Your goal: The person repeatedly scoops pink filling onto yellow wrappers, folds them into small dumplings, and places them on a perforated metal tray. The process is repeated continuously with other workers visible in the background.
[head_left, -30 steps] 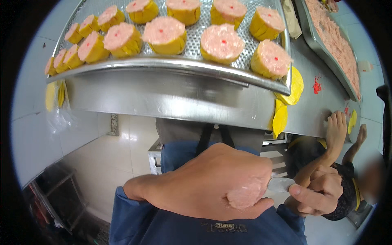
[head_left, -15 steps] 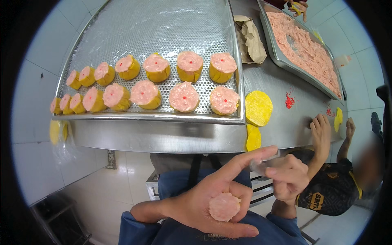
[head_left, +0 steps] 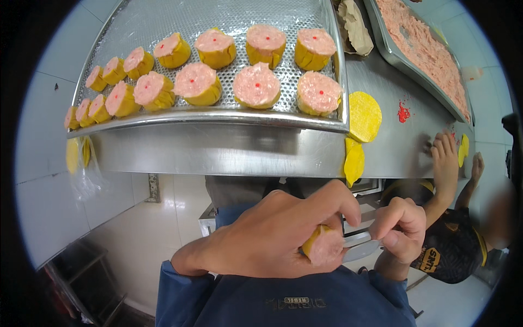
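Observation:
My left hand [head_left: 272, 234], palm toward me, has its fingers curled around a dumpling [head_left: 327, 246] with a yellow wrapper and pink minced filling showing on top. No red dot shows on this one. In my right hand [head_left: 402, 226] is a flat, shiny metal spreading blade [head_left: 362, 250], pinched between thumb and fingers. Its tip lies beside the dumpling's filling; whether they touch I cannot tell. Above my hands, a perforated metal tray [head_left: 218, 118] holds two rows of finished-looking dumplings [head_left: 257, 85], each yellow-sided and pink-topped, most with a small red dot.
Round yellow wrappers [head_left: 365, 116] lie beside the tray on the steel table [head_left: 218, 152]. Further right are red crumbs [head_left: 403, 111], crumpled brown paper [head_left: 355, 27] and a deep pan [head_left: 406, 70] of pink mince. A co-worker's hand [head_left: 445, 155] rests at the table's right. A plastic bag [head_left: 87, 169] hangs at left.
My left hand has turned and closed more around the dumpling, whose top now faces the right. The blade has come down next to it. The view has shifted, so the tray sits higher.

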`<action>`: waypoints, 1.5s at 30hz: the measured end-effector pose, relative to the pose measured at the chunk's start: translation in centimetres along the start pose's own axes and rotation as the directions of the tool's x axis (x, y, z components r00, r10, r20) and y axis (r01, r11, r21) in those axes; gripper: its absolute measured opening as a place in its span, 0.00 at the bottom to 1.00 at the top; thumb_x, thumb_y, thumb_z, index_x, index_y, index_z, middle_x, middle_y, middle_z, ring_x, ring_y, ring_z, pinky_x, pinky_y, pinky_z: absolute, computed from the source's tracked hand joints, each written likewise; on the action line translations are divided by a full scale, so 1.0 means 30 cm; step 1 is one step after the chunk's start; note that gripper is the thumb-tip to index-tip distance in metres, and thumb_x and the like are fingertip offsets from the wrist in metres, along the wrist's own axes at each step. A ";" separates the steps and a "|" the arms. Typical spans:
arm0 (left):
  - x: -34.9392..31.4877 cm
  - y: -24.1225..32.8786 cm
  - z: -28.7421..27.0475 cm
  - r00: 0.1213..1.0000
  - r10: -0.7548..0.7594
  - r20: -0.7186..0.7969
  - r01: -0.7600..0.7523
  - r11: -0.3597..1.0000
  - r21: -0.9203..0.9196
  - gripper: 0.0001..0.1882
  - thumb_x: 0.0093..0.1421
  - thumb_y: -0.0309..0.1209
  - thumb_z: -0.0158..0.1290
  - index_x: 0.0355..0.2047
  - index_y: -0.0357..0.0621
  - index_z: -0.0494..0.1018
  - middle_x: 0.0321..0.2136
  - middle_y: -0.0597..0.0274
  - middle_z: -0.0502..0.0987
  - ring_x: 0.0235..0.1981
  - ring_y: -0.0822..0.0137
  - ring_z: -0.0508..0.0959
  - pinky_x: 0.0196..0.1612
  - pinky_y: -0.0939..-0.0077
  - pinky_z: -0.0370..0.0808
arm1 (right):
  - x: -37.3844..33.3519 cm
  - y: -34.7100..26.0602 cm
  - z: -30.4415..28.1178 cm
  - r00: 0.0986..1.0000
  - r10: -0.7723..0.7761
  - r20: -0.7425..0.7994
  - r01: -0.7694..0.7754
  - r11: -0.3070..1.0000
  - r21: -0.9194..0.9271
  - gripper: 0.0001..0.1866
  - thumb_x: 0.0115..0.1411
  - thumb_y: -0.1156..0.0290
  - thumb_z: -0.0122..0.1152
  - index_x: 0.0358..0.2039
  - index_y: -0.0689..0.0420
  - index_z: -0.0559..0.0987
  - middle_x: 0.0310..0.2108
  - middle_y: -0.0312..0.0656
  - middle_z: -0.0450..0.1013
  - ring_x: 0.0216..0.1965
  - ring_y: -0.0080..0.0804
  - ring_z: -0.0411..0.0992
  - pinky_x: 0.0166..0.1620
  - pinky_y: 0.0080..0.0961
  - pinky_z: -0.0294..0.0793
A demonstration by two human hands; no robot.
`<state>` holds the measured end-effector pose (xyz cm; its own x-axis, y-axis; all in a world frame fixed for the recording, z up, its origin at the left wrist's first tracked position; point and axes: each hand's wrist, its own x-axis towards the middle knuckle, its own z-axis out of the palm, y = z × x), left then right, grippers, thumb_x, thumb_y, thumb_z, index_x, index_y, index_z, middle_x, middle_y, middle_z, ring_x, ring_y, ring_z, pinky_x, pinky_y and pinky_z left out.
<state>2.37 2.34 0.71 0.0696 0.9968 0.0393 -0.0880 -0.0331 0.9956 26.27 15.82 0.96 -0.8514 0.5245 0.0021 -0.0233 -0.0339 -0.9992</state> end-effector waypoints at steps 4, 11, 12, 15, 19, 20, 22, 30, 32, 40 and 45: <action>0.020 -0.022 0.005 0.984 0.159 0.079 -0.173 0.960 0.220 0.18 0.55 0.28 0.71 0.38 0.41 0.72 0.28 0.56 0.78 0.28 0.48 0.81 0.30 0.57 0.75 | 0.012 -0.011 0.001 0.993 0.088 0.079 -0.082 0.994 -0.071 0.09 0.65 0.70 0.66 0.35 0.63 0.82 0.20 0.34 0.77 0.15 0.15 0.63 0.22 0.18 0.58; 0.001 -0.006 -0.012 0.996 0.090 -0.006 -0.089 0.993 0.077 0.16 0.54 0.30 0.72 0.33 0.43 0.73 0.26 0.57 0.76 0.27 0.50 0.80 0.28 0.61 0.74 | -0.003 -0.031 -0.012 0.932 -0.362 -0.024 0.303 0.815 -0.494 0.07 0.57 0.72 0.69 0.34 0.57 0.91 0.16 0.31 0.69 0.12 0.19 0.61 0.18 0.20 0.55; -0.003 0.001 -0.012 1.000 -0.009 -0.017 0.008 1.000 -0.019 0.16 0.53 0.32 0.74 0.31 0.45 0.75 0.25 0.60 0.76 0.25 0.52 0.81 0.28 0.63 0.74 | 0.002 -0.036 -0.020 0.870 -0.491 0.044 0.428 0.708 -0.562 0.08 0.53 0.72 0.74 0.35 0.53 0.92 0.16 0.30 0.65 0.12 0.19 0.58 0.18 0.20 0.51; 0.006 0.002 -0.005 0.998 -0.062 0.025 0.064 0.993 -0.102 0.16 0.51 0.33 0.75 0.29 0.47 0.76 0.24 0.61 0.77 0.25 0.53 0.82 0.28 0.65 0.75 | 0.016 -0.073 -0.040 0.744 -0.597 0.301 0.625 0.460 -0.631 0.17 0.42 0.71 0.85 0.36 0.46 0.94 0.19 0.27 0.58 0.13 0.17 0.53 0.18 0.18 0.44; 0.034 -0.024 0.017 0.983 0.146 0.115 -0.161 0.979 0.129 0.18 0.58 0.33 0.70 0.34 0.38 0.70 0.24 0.50 0.76 0.26 0.43 0.80 0.29 0.56 0.73 | 0.030 -0.104 -0.032 0.733 -0.522 0.435 0.655 0.371 -0.658 0.27 0.30 0.68 0.83 0.38 0.45 0.94 0.22 0.28 0.54 0.15 0.16 0.52 0.19 0.17 0.40; 0.035 -0.028 0.022 0.983 0.154 0.097 -0.164 0.981 0.104 0.18 0.58 0.34 0.70 0.34 0.38 0.70 0.24 0.50 0.76 0.26 0.43 0.80 0.29 0.56 0.73 | 0.033 -0.112 -0.034 0.731 -0.502 0.462 0.661 0.354 -0.661 0.27 0.30 0.68 0.83 0.38 0.45 0.95 0.22 0.28 0.54 0.15 0.16 0.52 0.19 0.17 0.40; 0.031 -0.031 0.023 0.985 0.157 0.073 -0.164 0.981 0.104 0.19 0.57 0.35 0.70 0.33 0.38 0.70 0.24 0.49 0.76 0.27 0.43 0.80 0.29 0.55 0.73 | 0.035 -0.125 -0.039 0.733 -0.449 0.511 0.665 0.318 -0.675 0.26 0.31 0.67 0.82 0.38 0.46 0.95 0.22 0.28 0.53 0.15 0.17 0.52 0.20 0.18 0.40; 0.013 -0.004 0.020 0.992 -0.074 0.098 0.083 0.993 -0.088 0.18 0.58 0.33 0.69 0.32 0.38 0.69 0.20 0.49 0.75 0.25 0.40 0.77 0.27 0.57 0.72 | 0.020 -0.117 -0.038 0.757 -0.501 0.419 0.626 0.374 -0.684 0.24 0.33 0.68 0.83 0.37 0.45 0.95 0.22 0.27 0.53 0.15 0.17 0.51 0.19 0.17 0.41; 0.030 -0.018 0.033 0.993 -0.002 0.121 0.008 0.999 -0.051 0.19 0.58 0.33 0.69 0.31 0.38 0.69 0.20 0.49 0.75 0.24 0.40 0.77 0.27 0.57 0.72 | 0.024 -0.113 -0.041 0.738 -0.503 0.449 0.663 0.418 -0.622 0.24 0.33 0.68 0.83 0.37 0.44 0.95 0.22 0.27 0.52 0.15 0.17 0.51 0.19 0.18 0.40; 0.030 -0.029 0.020 0.997 -0.010 0.078 0.006 0.999 0.050 0.20 0.58 0.34 0.70 0.26 0.38 0.67 0.20 0.51 0.72 0.23 0.42 0.75 0.27 0.56 0.71 | -0.021 -0.090 -0.047 0.810 -0.486 0.328 0.521 0.341 -0.782 0.26 0.32 0.65 0.78 0.39 0.45 0.95 0.21 0.27 0.52 0.15 0.18 0.52 0.19 0.20 0.41; 0.032 -0.008 -0.027 0.988 0.016 0.153 -0.038 0.989 0.142 0.15 0.60 0.31 0.70 0.36 0.41 0.73 0.25 0.55 0.77 0.27 0.49 0.80 0.30 0.62 0.76 | -0.061 -0.074 -0.085 0.889 -0.455 0.062 0.231 0.328 -0.916 0.26 0.38 0.73 0.75 0.43 0.49 0.94 0.20 0.29 0.53 0.16 0.22 0.56 0.20 0.24 0.49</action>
<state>1.65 3.35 0.45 0.2194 0.9733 0.0682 0.0518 -0.0814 0.9953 29.22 17.11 3.07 -0.7783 0.4289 0.4585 0.2751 0.8894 -0.3650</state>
